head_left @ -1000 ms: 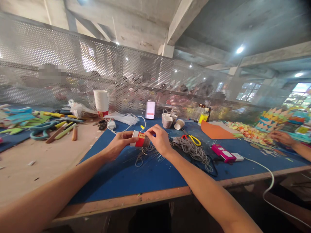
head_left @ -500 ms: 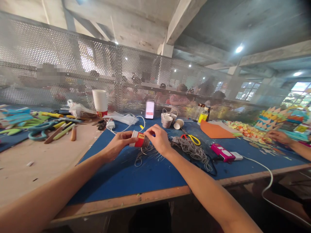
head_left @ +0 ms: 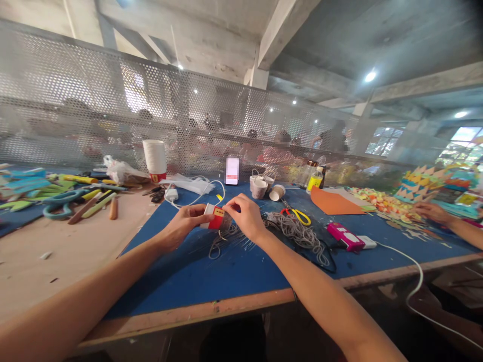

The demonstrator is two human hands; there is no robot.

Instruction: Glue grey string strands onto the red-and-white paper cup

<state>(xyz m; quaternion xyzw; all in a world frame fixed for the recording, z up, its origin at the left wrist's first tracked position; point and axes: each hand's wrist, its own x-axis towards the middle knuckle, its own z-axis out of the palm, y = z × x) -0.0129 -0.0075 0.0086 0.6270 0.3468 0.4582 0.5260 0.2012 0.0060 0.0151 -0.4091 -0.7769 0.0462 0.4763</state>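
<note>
My left hand [head_left: 185, 223] is closed round a small paper cup [head_left: 216, 218], white and red with yellow marks, held tilted on its side above the blue table. Grey cord [head_left: 226, 221] is wound round the cup's right end. With thumb and fingers pinched together, my right hand [head_left: 245, 215] presses on the cord at that end; the fingertips partly hide it. A loop of loose cord [head_left: 215, 251] lies on the table below the cup. To the right of my hand spreads a tangled heap of the same grey cord [head_left: 298, 231].
Small cord-covered cups [head_left: 259, 187] stand behind my hands, near a propped phone [head_left: 232, 171]. Yellow-handled scissors [head_left: 302, 217], a magenta box [head_left: 345, 237] and orange paper [head_left: 335, 202] lie right. A cup stack [head_left: 154, 158] and blue scissors [head_left: 64, 203] are left. Another person's hand [head_left: 433, 213] is far right.
Almost nothing differs. Both hands keep their places on the cup and cord, and the view has shifted very slightly.
</note>
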